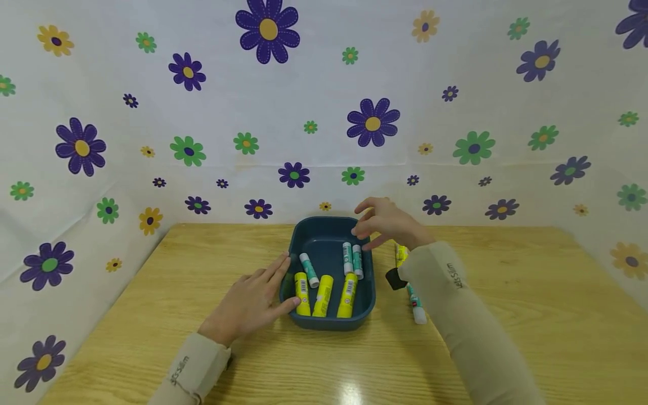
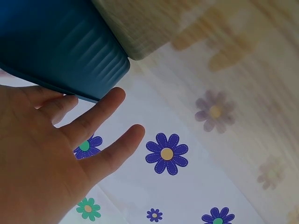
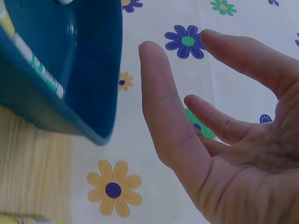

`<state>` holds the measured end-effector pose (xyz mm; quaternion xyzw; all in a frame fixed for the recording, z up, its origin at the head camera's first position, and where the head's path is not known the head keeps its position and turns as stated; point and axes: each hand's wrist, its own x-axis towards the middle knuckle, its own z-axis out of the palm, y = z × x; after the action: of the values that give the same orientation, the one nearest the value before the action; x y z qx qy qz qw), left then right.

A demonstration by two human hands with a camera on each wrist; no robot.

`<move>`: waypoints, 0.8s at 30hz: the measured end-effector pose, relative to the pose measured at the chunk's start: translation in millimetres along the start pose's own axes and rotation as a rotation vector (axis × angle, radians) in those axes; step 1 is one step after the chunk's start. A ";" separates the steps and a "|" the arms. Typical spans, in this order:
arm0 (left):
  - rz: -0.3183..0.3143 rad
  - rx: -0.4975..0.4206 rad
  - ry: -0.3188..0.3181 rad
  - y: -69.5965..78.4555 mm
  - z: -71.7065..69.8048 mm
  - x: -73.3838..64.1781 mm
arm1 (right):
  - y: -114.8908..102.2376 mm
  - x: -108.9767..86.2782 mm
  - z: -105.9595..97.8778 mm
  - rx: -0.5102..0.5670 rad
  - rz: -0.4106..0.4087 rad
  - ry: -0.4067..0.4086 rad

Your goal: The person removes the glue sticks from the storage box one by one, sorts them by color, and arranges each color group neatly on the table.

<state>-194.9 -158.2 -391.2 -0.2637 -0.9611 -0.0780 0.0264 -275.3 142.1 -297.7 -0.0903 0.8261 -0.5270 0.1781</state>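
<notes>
A dark blue plastic bin (image 1: 326,324) stands on the table. Three yellow glue sticks (image 1: 347,296) lie along its near end. Three smaller white-and-teal glue sticks lie farther back, one glue stick (image 1: 309,270) on the left and two side by side on the right. My left hand (image 1: 250,306) rests against the bin's left side, fingers extended and thumb over the rim. Above the bin's far right corner hovers my right hand (image 1: 388,222), its fingers loosely bent and spread. In the right wrist view, nothing is held between the fingers of the right hand (image 3: 233,140).
Right of the bin, partly hidden by the right forearm, lie a yellow glue stick (image 1: 401,255) and a white-and-teal glue stick (image 1: 417,304). Behind the wooden table (image 1: 506,292) hangs a white cloth (image 1: 314,84) printed with flowers.
</notes>
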 end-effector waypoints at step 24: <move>-0.008 -0.008 -0.010 1.6 1.3 1.2 | 0.2 36.4 54.3 0.161 0.137 -0.024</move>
<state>-195.1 -156.0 -392.1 -0.2602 -0.9620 -0.0807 0.0204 -287.7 84.4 -325.8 -0.0254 0.7832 -0.5770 0.2300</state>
